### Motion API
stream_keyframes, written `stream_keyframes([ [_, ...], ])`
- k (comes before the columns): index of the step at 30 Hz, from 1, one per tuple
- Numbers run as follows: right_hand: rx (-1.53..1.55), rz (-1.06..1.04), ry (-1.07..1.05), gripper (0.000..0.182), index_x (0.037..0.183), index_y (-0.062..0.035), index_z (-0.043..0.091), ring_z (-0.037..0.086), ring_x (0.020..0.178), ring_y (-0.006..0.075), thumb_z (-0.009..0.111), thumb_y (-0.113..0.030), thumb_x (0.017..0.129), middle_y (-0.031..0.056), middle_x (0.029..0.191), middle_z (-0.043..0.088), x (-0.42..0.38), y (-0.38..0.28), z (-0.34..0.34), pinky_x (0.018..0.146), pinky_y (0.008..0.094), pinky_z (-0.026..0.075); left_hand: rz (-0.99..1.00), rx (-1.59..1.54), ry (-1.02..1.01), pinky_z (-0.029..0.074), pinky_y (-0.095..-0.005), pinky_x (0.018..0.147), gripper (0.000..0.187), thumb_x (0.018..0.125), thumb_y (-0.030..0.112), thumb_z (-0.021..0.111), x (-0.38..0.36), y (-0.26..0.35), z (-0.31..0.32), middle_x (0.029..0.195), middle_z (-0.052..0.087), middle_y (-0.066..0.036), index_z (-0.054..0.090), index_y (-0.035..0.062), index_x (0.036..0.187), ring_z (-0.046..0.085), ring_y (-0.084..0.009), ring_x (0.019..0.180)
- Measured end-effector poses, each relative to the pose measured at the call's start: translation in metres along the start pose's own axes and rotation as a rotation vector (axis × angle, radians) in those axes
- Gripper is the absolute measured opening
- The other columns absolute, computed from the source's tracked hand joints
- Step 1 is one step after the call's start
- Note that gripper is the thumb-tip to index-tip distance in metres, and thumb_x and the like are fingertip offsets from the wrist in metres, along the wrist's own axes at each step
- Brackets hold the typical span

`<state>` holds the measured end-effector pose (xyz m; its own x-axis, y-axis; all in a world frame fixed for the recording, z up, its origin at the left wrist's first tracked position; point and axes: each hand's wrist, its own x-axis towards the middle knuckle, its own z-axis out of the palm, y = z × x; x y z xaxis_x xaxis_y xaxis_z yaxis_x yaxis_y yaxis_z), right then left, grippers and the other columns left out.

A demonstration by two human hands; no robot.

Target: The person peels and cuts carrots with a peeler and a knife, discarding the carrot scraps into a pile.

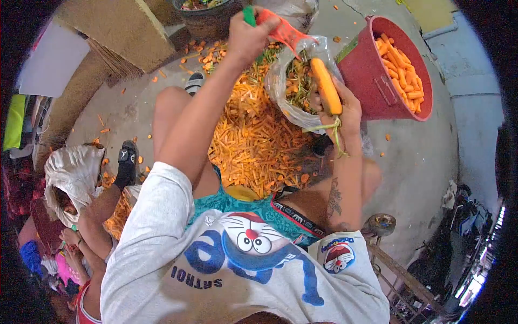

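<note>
In my left hand [249,36] is a red-orange peeler [288,33], with green showing around my closed fingers. Its forked end points toward the carrot and is apart from it. My right hand [346,108] is wrapped round a carrot [326,86], held tilted with its green stem end toward me. Behind the carrot stands an open clear plastic bag [278,81] with carrots and green tops inside. A wide heap of orange peelings [253,140] covers the floor between my legs.
A red bucket [372,81] full of peeled carrots leans at the right. A dark tub [202,21] stands at the back. Another person's hand [70,236] and leg are at the lower left, beside a white sack [73,167]. A metal rack [402,278] is at the lower right.
</note>
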<state>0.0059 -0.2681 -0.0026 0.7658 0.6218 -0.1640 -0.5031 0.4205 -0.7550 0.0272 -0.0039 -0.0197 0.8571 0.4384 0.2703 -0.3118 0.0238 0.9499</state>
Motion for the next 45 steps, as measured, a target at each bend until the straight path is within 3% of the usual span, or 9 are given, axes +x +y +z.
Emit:
stream_keyframes([
  [6, -0.06, -0.06, 0.246, 0.033, 0.122, 0.0021, 0.06, 0.064, 0.077, 0.0174, 0.052, -0.024, 0.103, 0.0104, 0.1, 0.067, -0.003, 0.002, 0.013, 0.064, 0.0288, 0.054, 0.131, 0.064, -0.261, 0.053, -0.0266, 0.066, 0.02, 0.086, 0.019, 0.08, -0.047, 0.035, 0.034, 0.082, 0.07, 0.001, 0.072, 0.0051, 0.097, 0.063, -0.0076, 0.072],
  [11, 0.041, 0.04, 0.043, 0.036, 0.124, 0.0034, 0.058, 0.064, 0.075, 0.0176, 0.053, -0.025, 0.102, 0.0109, 0.097, 0.067, 0.002, -0.001, 0.002, 0.065, 0.029, 0.053, 0.06, 0.022, 0.067, 0.054, -0.0271, 0.066, 0.019, 0.087, 0.018, 0.079, -0.004, 0.001, -0.002, 0.084, 0.07, 0.0, 0.071, 0.004, 0.098, 0.064, -0.0092, 0.072],
  [16, 0.002, -0.052, 0.421, 0.038, 0.127, 0.0041, 0.056, 0.059, 0.069, 0.0169, 0.053, -0.024, 0.102, 0.0107, 0.093, 0.065, 0.004, -0.001, 0.03, 0.061, 0.028, 0.048, 0.226, 0.09, -0.311, 0.054, -0.0299, 0.066, 0.019, 0.086, 0.019, 0.08, -0.055, 0.031, 0.036, 0.081, 0.07, 0.0, 0.07, 0.005, 0.094, 0.064, -0.0097, 0.072],
  [18, 0.161, 0.091, -0.144, 0.04, 0.13, 0.0038, 0.055, 0.064, 0.076, 0.0195, 0.052, -0.024, 0.102, 0.0118, 0.099, 0.066, 0.001, 0.001, -0.009, 0.068, 0.0316, 0.055, 0.21, 0.159, -0.199, 0.053, -0.0289, 0.065, 0.018, 0.086, 0.019, 0.08, -0.023, 0.009, 0.016, 0.079, 0.069, 0.002, 0.069, 0.0053, 0.092, 0.062, -0.0085, 0.072],
  [21, 0.144, 0.074, -0.195, 0.041, 0.132, 0.004, 0.055, 0.067, 0.081, 0.0208, 0.051, -0.025, 0.102, 0.0128, 0.105, 0.068, 0.004, 0.0, -0.013, 0.07, 0.0332, 0.057, 0.012, -0.119, 0.039, 0.052, -0.0274, 0.063, 0.015, 0.088, 0.017, 0.078, -0.006, 0.012, -0.003, 0.079, 0.068, 0.002, 0.07, 0.0048, 0.091, 0.062, -0.0064, 0.07],
  [24, 0.171, 0.011, 0.33, 0.04, 0.133, 0.0018, 0.056, 0.067, 0.081, 0.0165, 0.056, -0.022, 0.102, 0.0107, 0.104, 0.069, 0.003, -0.003, 0.031, 0.066, 0.0269, 0.056, 0.156, 0.146, -0.129, 0.051, -0.0263, 0.057, 0.011, 0.089, 0.015, 0.076, -0.049, 0.02, 0.028, 0.077, 0.068, 0.001, 0.07, 0.0056, 0.092, 0.062, -0.008, 0.064],
  [34, 0.098, -0.003, 0.176, 0.043, 0.132, 0.0045, 0.055, 0.064, 0.085, 0.0167, 0.054, -0.025, 0.101, 0.0117, 0.107, 0.068, 0.002, 0.001, 0.024, 0.067, 0.0265, 0.05, -0.035, 0.059, 0.039, 0.053, -0.0271, 0.068, 0.018, 0.086, 0.015, 0.079, -0.034, 0.024, 0.014, 0.081, 0.069, 0.0, 0.07, 0.0038, 0.097, 0.063, -0.0075, 0.074],
  [38, 0.082, 0.035, 0.306, 0.037, 0.127, 0.0011, 0.059, 0.066, 0.083, 0.016, 0.057, -0.025, 0.101, 0.0113, 0.104, 0.069, -0.007, -0.002, 0.029, 0.067, 0.0289, 0.053, 0.294, 0.016, -0.334, 0.053, -0.0252, 0.063, 0.015, 0.09, 0.014, 0.076, -0.058, 0.029, 0.031, 0.085, 0.07, -0.002, 0.071, 0.0035, 0.099, 0.064, -0.0091, 0.072],
  [45, 0.108, 0.05, 0.006, 0.039, 0.129, 0.0, 0.057, 0.061, 0.071, 0.0169, 0.054, -0.027, 0.101, 0.0093, 0.098, 0.066, -0.002, -0.001, 0.015, 0.062, 0.0281, 0.05, 0.116, 0.116, -0.01, 0.054, -0.0283, 0.068, 0.013, 0.089, 0.013, 0.076, -0.041, 0.02, 0.019, 0.085, 0.07, 0.0, 0.07, 0.003, 0.095, 0.064, -0.0091, 0.074],
])
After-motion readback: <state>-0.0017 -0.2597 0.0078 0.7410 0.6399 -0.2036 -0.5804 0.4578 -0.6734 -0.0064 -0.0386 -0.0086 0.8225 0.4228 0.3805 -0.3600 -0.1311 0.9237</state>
